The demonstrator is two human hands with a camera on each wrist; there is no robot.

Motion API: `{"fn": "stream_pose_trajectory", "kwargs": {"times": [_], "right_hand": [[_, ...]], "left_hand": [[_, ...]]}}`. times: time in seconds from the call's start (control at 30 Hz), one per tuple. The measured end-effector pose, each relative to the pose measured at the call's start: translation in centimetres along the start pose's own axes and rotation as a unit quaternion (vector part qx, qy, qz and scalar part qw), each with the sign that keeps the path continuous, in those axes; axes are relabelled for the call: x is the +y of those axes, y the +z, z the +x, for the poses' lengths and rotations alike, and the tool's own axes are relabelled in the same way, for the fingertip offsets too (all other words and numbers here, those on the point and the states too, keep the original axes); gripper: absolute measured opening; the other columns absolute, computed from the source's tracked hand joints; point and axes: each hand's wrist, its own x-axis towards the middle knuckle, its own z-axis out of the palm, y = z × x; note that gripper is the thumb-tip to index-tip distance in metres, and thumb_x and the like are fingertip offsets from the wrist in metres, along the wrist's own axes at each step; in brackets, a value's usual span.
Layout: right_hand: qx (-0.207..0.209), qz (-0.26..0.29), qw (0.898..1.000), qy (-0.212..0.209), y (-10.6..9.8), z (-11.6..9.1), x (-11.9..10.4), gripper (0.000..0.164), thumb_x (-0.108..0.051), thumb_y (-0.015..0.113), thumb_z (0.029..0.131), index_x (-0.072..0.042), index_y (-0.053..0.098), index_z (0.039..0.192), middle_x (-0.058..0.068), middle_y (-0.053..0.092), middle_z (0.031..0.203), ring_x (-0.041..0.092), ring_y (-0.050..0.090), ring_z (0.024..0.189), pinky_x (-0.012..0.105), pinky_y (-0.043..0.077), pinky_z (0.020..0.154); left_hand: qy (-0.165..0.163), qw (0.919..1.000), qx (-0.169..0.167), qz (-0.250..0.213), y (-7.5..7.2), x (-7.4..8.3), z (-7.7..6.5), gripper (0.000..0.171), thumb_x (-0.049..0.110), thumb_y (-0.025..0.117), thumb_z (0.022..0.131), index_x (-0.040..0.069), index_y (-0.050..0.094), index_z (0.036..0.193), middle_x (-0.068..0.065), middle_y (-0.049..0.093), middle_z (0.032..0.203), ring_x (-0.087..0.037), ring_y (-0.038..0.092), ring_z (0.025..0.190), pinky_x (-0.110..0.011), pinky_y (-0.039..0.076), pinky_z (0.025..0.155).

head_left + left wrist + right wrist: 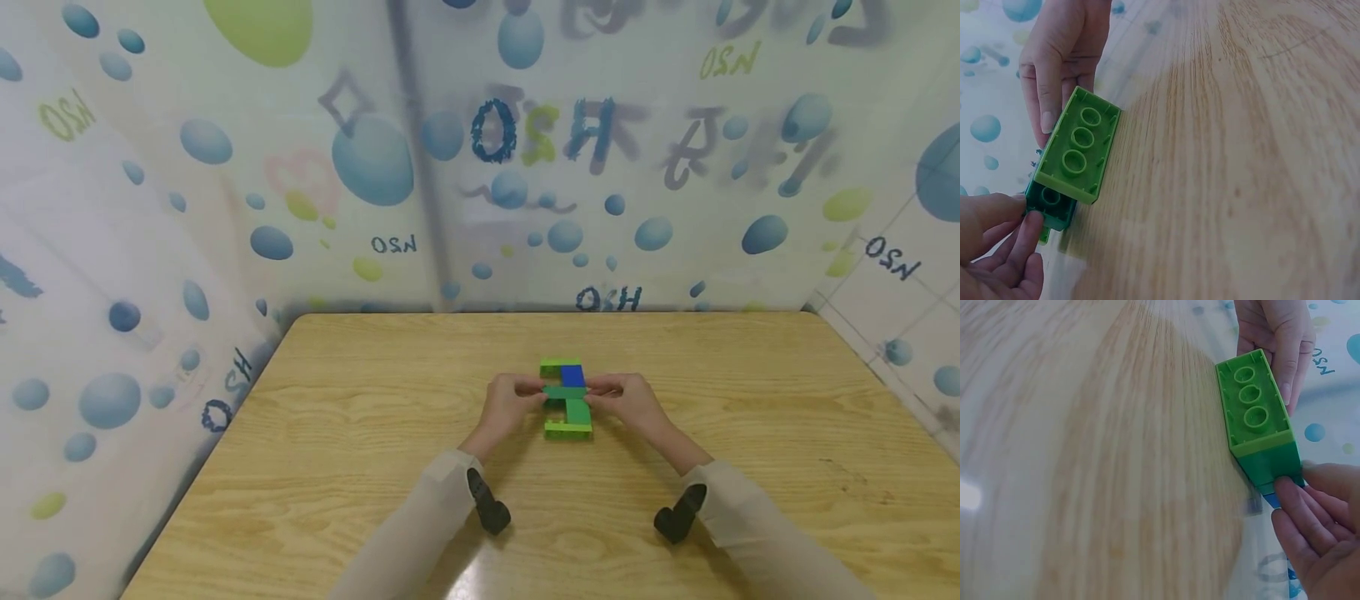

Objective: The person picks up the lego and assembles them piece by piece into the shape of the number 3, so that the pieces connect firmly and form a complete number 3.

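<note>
Both hands hold a small assembly of toy building bricks over the table. A lime-green brick (568,430) lies across its near end and another lime-green brick (553,367) across its far end. Between them sit a blue brick (573,376), a teal-green brick (561,392) and a green brick (578,412). From the left, my left hand (512,407) pinches the end of the teal-green brick. My right hand (628,403) pinches the assembly's right side at the middle. Hollow round tubes show in the near lime-green brick (1260,422) in the right wrist view.
The wood-grain table (337,417) spreads out on every side of the bricks. Behind and beside it hangs a white curtain (465,225) with blue and green spots. Black straps (491,504) with small camera mounts sit at both sleeve cuffs.
</note>
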Motion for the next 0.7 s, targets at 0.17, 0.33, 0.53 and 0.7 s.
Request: {"fn": "stream_pose_trajectory", "kwargs": {"times": [0.17, 0.33, 0.53, 0.7], "right_hand": [[-0.004, -0.012, 1.0, -0.005, -0.1, 0.0, 0.1, 0.032, -0.011, 0.067, 0.084, 0.007, 0.063, 0.11, 0.017, 0.066, 0.095, 0.025, 0.062, 0.082, 0.034, 0.05, 0.067], [-0.004, -0.012, 1.0, -0.009, -0.1, 0.0, 0.2, 0.032, -0.011, 0.067, 0.084, 0.007, 0.063, 0.11, 0.017, 0.065, 0.095, 0.025, 0.062, 0.082, 0.032, 0.05, 0.067], [-0.005, 0.002, 1.0, -0.021, -0.1, 0.0, 0.5, 0.034, -0.015, 0.066, 0.085, 0.007, 0.062, 0.112, 0.019, 0.065, 0.098, 0.025, 0.062, 0.083, 0.033, 0.05, 0.068], [-0.02, 0.018, 0.999, -0.018, -1.2, -0.3, 1.3, 0.036, -0.019, 0.06, 0.09, 0.006, 0.059, 0.116, 0.02, 0.062, 0.107, 0.028, 0.06, 0.094, 0.034, 0.048, 0.076]], "left_hand": [[-0.005, 0.9999, -0.008, -0.006, 0.0, 0.0, 0.0, 0.014, 0.005, 0.068, 0.082, 0.002, 0.07, 0.096, -0.007, 0.067, 0.088, -0.016, 0.062, 0.078, -0.026, 0.049, 0.067], [-0.016, 0.9996, -0.02, -0.012, -0.2, 0.1, 0.1, 0.015, 0.006, 0.067, 0.083, 0.003, 0.07, 0.097, -0.007, 0.067, 0.089, -0.016, 0.062, 0.078, -0.027, 0.049, 0.067], [-0.018, 0.999, -0.04, -0.002, -0.5, -0.1, 0.4, 0.015, 0.008, 0.067, 0.083, 0.003, 0.069, 0.098, -0.006, 0.066, 0.091, -0.015, 0.061, 0.08, -0.028, 0.048, 0.069], [-0.011, 0.9985, -0.052, 0.008, -1.2, -0.5, 0.4, 0.019, 0.016, 0.065, 0.086, 0.005, 0.068, 0.102, -0.003, 0.065, 0.09, -0.015, 0.059, 0.081, -0.028, 0.047, 0.067]]}}
